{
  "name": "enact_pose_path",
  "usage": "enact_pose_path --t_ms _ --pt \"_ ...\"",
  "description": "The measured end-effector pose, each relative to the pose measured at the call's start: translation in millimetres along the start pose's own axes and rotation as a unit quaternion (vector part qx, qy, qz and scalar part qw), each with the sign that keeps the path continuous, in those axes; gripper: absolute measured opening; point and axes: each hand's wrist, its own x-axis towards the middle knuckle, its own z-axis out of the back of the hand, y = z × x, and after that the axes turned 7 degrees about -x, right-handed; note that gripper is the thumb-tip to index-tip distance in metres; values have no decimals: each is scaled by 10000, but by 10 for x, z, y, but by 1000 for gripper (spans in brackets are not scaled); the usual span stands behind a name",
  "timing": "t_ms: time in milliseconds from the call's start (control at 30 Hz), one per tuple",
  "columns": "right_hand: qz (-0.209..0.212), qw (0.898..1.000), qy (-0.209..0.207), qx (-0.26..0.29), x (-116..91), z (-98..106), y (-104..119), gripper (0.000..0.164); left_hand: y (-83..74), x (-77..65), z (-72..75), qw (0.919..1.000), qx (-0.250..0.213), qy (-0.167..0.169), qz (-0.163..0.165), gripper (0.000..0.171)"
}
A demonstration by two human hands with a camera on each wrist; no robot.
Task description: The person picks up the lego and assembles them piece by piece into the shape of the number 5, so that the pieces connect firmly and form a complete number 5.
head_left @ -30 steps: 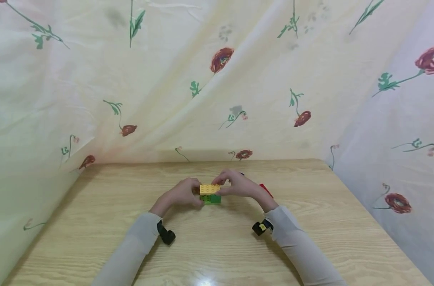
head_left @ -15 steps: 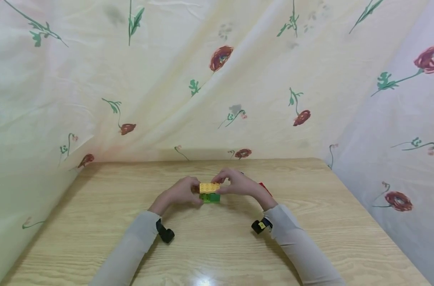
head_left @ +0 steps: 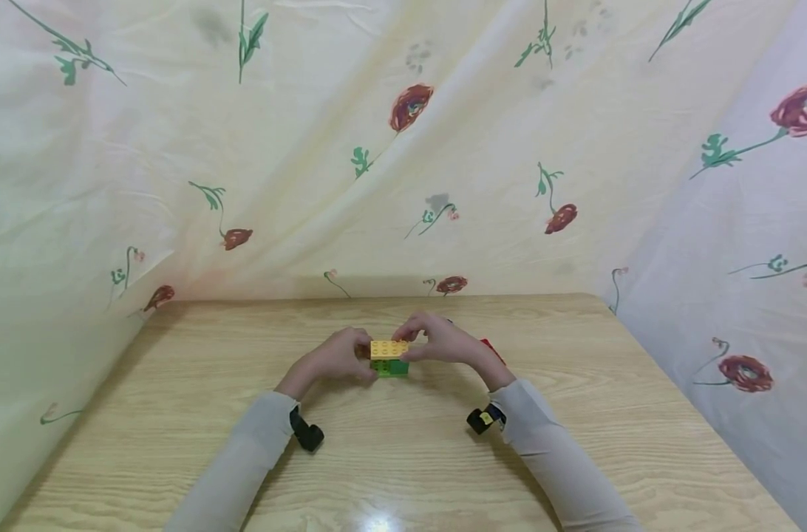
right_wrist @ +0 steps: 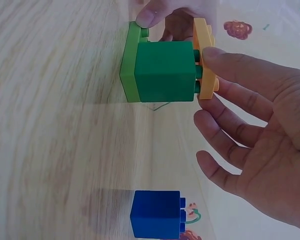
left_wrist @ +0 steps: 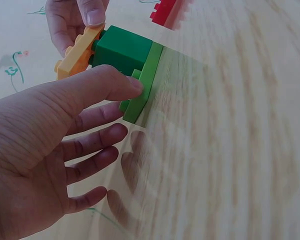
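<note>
A small stack of toy building bricks stands on the table between both hands. At its base lies a light green flat brick point(left_wrist: 149, 80), pinched at one end by my left hand point(head_left: 340, 355). A dark green brick point(right_wrist: 166, 72) rises from the other end of that base. Over it, a yellow flat brick point(head_left: 385, 349) sits at the tips of the dark green studs, which still show below it. My right hand point(head_left: 437, 341) pinches the yellow brick at its right end, thumb on the near side; its lower fingers hang free in the right wrist view.
To the right of the stack a blue brick point(right_wrist: 156, 215) stands in the right wrist view. A red brick point(head_left: 493, 352) lies beyond the right wrist, partly hidden by it. A floral cloth point(head_left: 310, 148) hangs behind the wooden table point(head_left: 390, 458).
</note>
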Motion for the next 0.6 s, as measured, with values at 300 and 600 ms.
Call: enact_pose_path --t_ms 300,600 --pt "-23 10000 53 77 -9 16 -10 28 26 6 5 9999 -121 2 -8 32" --pt "127 9999 26 98 2 -13 5 28 7 -3 8 10000 -58 21 19 34"
